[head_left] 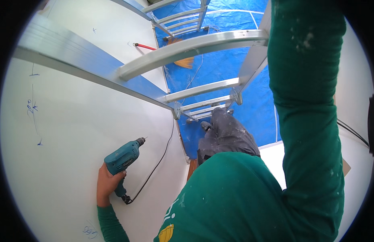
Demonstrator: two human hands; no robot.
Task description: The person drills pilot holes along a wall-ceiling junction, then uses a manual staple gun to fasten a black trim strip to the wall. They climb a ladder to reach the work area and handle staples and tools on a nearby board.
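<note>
My left hand (pixel 107 181) is wrapped round the handle of a teal corded power drill (pixel 123 156), held in front of the white wall on the left. The drill points up and to the right, with a thin bit in its black chuck. From the base of its handle a black cord (pixel 154 163) runs up along the wall. My right arm (pixel 305 109), in a green sleeve, reaches up past the top edge, so the hand at its end is out of sight. An aluminium ladder (pixel 195 50) stands before me, its rungs going down to the floor.
Blue pen marks (pixel 33 107) are on the white wall (pixel 78 121). Blue sheeting (pixel 257 107) covers the floor far below. A second ladder (pixel 181 18) stands beyond, near a straw broom (pixel 185 61) with a red handle (pixel 145 46). Dark cables (pixel 352 131) hang at the right.
</note>
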